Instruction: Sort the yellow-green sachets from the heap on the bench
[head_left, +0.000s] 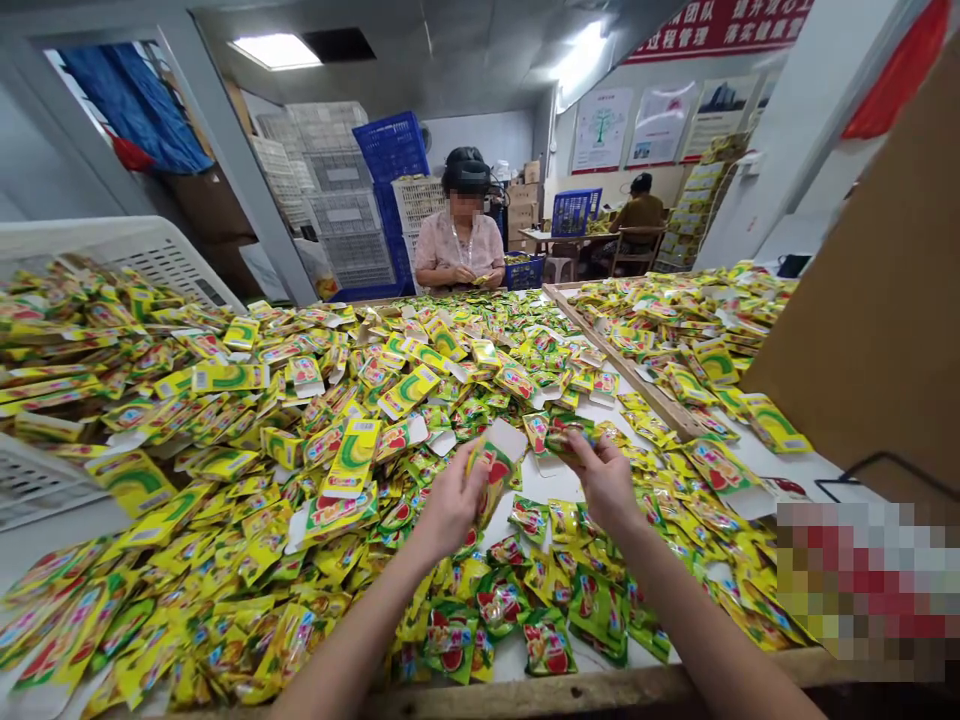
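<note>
In my left hand (452, 505) is a small yellow, green and red carton (496, 470), tilted, with its white end flap standing up. My right hand (611, 485) pinches a small green sachet (568, 434) between thumb and fingers, a little to the right of the carton and apart from it. Below and between my hands lie green sachets with a watermelon picture (547, 640) and yellow sachets (562, 522) on the white tabletop (566, 487). Flattened or opened cartons (409, 390) are heaped beyond my left hand.
A white basket (127, 250) spills cartons at the left. A wooden divider (622, 365) and front edge (600, 695) border the pile. A large cardboard box (870, 300) stands at the right. Across the table sits a co-worker (461, 240); another person (641, 215) sits farther back.
</note>
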